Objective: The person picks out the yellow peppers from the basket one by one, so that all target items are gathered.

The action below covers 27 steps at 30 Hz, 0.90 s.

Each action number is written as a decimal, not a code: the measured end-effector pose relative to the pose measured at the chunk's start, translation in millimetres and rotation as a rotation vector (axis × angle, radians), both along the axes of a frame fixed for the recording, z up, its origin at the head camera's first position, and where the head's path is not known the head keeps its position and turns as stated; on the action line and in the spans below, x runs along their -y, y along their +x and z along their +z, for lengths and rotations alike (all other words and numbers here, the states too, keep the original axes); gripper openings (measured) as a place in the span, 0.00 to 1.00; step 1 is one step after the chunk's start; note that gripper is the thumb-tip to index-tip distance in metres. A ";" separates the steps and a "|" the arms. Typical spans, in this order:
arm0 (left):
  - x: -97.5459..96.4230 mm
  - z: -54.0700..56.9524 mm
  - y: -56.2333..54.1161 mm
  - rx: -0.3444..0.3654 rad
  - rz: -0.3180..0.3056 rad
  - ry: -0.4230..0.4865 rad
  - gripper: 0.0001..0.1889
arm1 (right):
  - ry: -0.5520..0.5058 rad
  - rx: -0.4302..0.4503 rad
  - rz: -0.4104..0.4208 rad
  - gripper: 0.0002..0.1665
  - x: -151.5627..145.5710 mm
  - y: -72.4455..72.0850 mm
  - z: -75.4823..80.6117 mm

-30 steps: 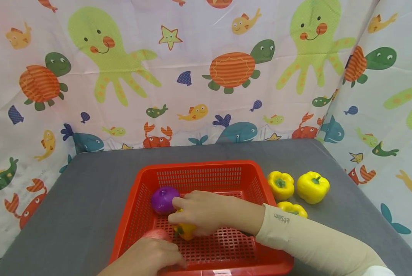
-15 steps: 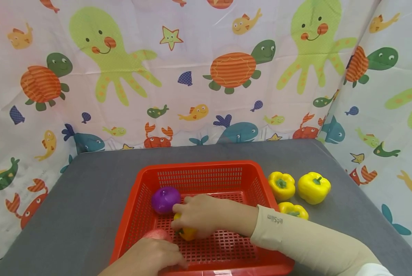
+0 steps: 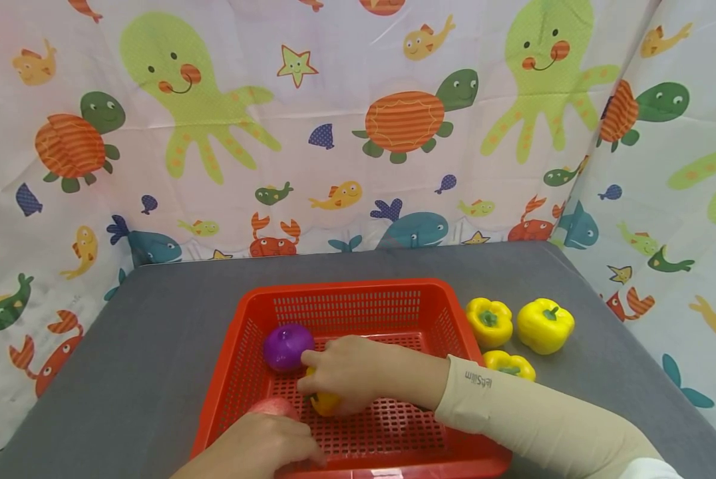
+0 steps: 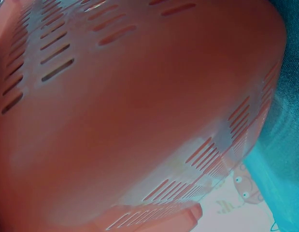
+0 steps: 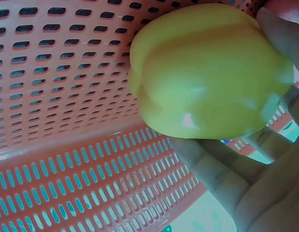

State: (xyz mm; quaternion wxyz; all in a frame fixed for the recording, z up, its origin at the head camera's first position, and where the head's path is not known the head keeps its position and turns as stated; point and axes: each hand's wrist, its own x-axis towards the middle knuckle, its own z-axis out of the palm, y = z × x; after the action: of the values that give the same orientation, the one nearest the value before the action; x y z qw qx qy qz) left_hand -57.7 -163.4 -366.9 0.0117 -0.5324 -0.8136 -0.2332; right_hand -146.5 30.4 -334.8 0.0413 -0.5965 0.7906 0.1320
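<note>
My right hand reaches into the red plastic basket and grips a yellow bell pepper. In the right wrist view its fingers and thumb lie around the pepper, close to the slotted basket floor. A shiny purple round thing with a small nub on top sits just beyond, at the basket's left. My left hand is at the front left rim. Behind it a pinkish round fruit is partly covered. The left fingertips are hidden or blurred, and the left wrist view shows only the basket wall.
On the grey table, right of the basket, stand a yellow bell pepper, another yellow bell pepper against the basket, and a third yellow bell pepper partly behind the sleeve. A patterned curtain closes off the back and sides.
My right hand and forearm have shifted slightly left and down, with the yellow bell pepper still in its grip inside the basket. The left hand has stayed in place.
</note>
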 end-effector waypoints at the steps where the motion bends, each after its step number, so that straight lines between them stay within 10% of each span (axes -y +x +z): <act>1: 0.2 0.1 -0.1 0.009 -0.002 -0.002 0.12 | 0.001 0.003 -0.001 0.31 0.0 0.1 0.2; 27: 0.1 -2.2 -0.9 0.020 -0.012 0.042 0.11 | -0.001 0.026 0.061 0.17 -0.2 4.1 -0.1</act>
State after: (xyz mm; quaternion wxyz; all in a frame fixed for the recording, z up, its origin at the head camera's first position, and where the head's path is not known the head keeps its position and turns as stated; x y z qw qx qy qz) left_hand -58.6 -163.5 -369.1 0.0133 -0.5347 -0.8053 -0.2555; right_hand -142.4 30.6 -334.9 0.0473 -0.6220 0.7715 0.1249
